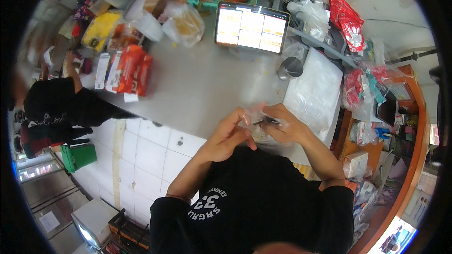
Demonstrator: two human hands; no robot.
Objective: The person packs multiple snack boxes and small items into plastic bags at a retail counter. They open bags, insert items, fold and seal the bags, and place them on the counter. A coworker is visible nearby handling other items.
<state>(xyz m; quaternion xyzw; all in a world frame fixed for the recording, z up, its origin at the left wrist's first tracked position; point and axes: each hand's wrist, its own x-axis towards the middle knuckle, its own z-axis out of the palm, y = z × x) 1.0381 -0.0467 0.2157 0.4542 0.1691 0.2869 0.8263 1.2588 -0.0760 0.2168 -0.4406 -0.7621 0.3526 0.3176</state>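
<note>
Both of my hands meet in front of my chest over the near edge of the steel table. My left hand (230, 134) has its fingers curled, and its fingertips pinch a thin clear plastic bag (254, 112). My right hand (285, 124) is closed around a small dark object (269, 120), whose kind I cannot make out, with crumpled clear plastic beside it. Something pale yellowish shows through the plastic below, between the hands. My fingers partly hide it.
A tablet (252, 27) stands on the steel table (188, 80), with a metal cup (290, 68) and a stack of clear plastic sheets (314, 91) to the right. Red boxes (132, 71) and filled bags (183, 24) lie left. A person in black (52, 101) works at the far left.
</note>
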